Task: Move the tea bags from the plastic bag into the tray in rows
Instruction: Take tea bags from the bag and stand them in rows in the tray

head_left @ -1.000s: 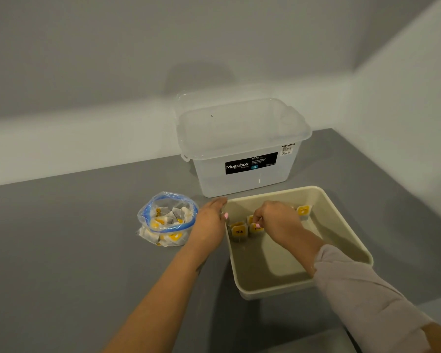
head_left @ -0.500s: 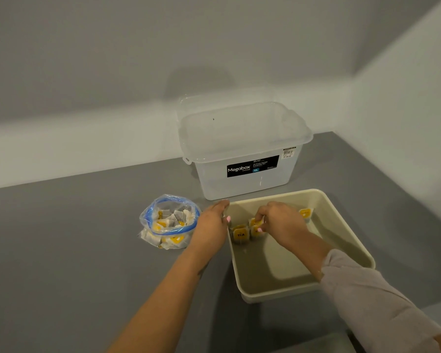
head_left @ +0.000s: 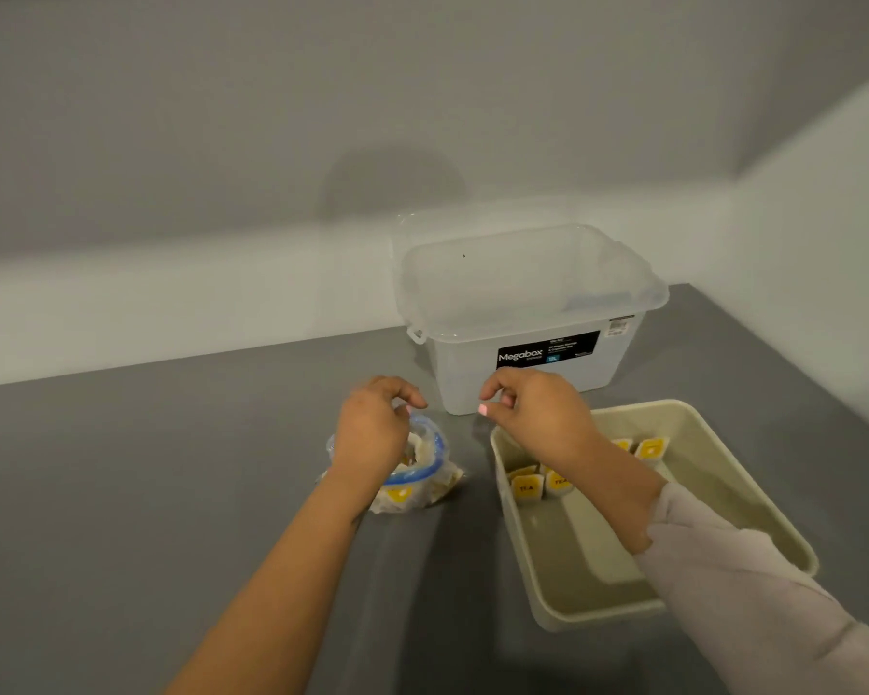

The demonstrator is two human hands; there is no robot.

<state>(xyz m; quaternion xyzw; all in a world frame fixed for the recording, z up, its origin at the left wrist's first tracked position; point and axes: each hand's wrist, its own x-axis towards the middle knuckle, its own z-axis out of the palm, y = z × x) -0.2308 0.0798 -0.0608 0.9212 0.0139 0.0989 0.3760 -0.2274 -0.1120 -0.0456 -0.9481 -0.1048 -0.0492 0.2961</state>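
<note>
Head view shows my left hand (head_left: pixel 372 433) over the mouth of the plastic bag (head_left: pixel 412 474), fingers curled down at its blue zip rim; whether they pinch the rim or a tea bag inside I cannot tell. My right hand (head_left: pixel 533 418) hangs above the near-left corner of the cream tray (head_left: pixel 723 594), thumb and forefinger curled close together with nothing visible between them. Most tea bags (head_left: pixel 525 486) I can see stand in a row along the tray's far wall, partly hidden by my right forearm; the rest lie heaped in the plastic bag. The risk, as I judge it: the bag is soft and slumped, so a pull on one sachet could drag the whole bag across the grey table (head_left: pixel 121 494) or spill several out. My sleeve trails low over the tray and could knock the standing row flat. Compared with a second ago, my right hand has left the row and risen toward the bag, and my left has shifted from the tray's edge onto the bag's opening.
</note>
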